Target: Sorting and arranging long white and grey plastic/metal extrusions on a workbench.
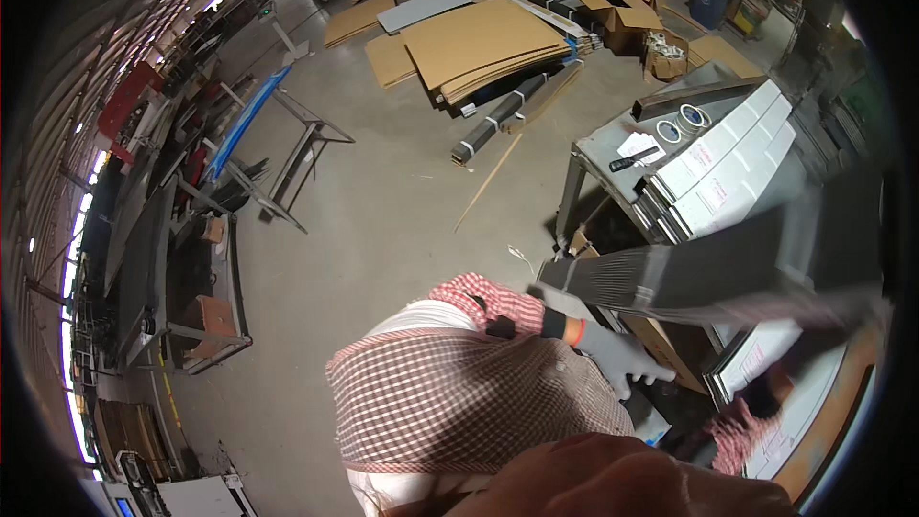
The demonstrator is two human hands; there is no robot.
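My left hand (627,356), in a grey glove with an orange-red band at the wrist, reaches out in front of my checked apron. Its fingers are stretched and hold nothing. Just beyond it, a long bundle of dark grey strips (718,273), bound with clear wrap, slants across the right side of the head view. The bundle's right end is smeared by motion. My right hand (812,352) is a dark blur beneath that end, so its grip cannot be made out. Below lie white flat packs (761,359) with dark edges.
A grey metal table (603,148) at right carries stacked white packs (718,163), tape rolls (691,118) and a black handheld tool (635,158). Cardboard sheets (483,38) and another wrapped bundle (503,120) lie on the floor ahead. Metal stands (302,148) are at left.
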